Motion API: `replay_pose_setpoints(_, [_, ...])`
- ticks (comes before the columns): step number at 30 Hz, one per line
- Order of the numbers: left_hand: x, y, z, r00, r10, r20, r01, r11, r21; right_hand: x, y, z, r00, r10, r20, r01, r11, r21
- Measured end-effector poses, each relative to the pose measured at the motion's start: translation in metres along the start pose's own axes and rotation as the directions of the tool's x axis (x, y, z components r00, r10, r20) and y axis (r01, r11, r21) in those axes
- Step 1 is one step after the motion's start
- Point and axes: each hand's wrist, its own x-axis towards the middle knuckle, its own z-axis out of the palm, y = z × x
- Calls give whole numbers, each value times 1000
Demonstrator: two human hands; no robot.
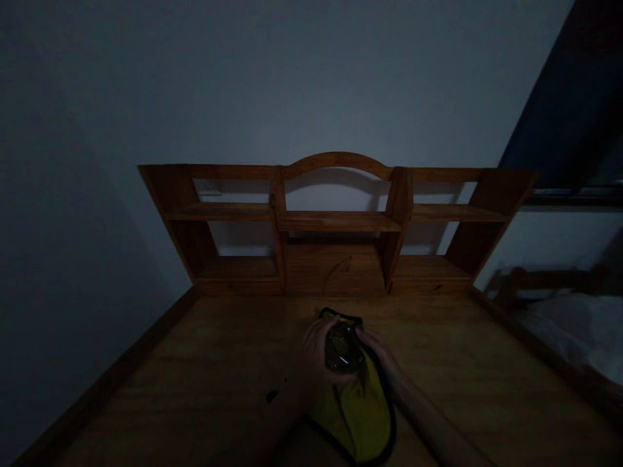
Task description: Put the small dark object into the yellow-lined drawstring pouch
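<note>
In dim light, my left hand (316, 347) is closed around a clear, round glass vessel (342, 353), probably a cup or jar, with its fingers along the left side and underneath. A yellow cloth (365, 415) with dark edging lies under and behind the glass and spreads toward me over the desk. My right hand (377, 344) grips the cloth's upper right edge, its thumb close to the glass rim. The other right fingers are hidden, so I cannot tell whether they touch the glass.
The wooden desk (204, 363) has raised side edges. A wooden shelf unit (335, 222) stands along its back, against the wall. Left of my left forearm lies a small dark thing (271, 395), too dim to name. Pale bedding (579, 324) shows at right, beyond the desk.
</note>
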Motion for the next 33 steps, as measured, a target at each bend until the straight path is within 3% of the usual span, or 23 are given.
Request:
replay_pose_setpoints(7, [0,-5,6,987,162,-14,-159,980,123,7,9,-10,1000,-14,-6,13,996,-86])
replay_pose_setpoints(22, [-1,-8,8,974,223,30,-225,956,188,10,9,-9,998,23,-57,-26,998,-51])
replay_pose_setpoints(28, [0,-8,9,960,276,48,-280,935,217,6,4,-4,1000,24,-7,-24,999,-22])
replay_pose_setpoints(33, [0,-7,8,951,303,57,-307,919,247,5,5,-4,995,19,-93,-18,1000,17])
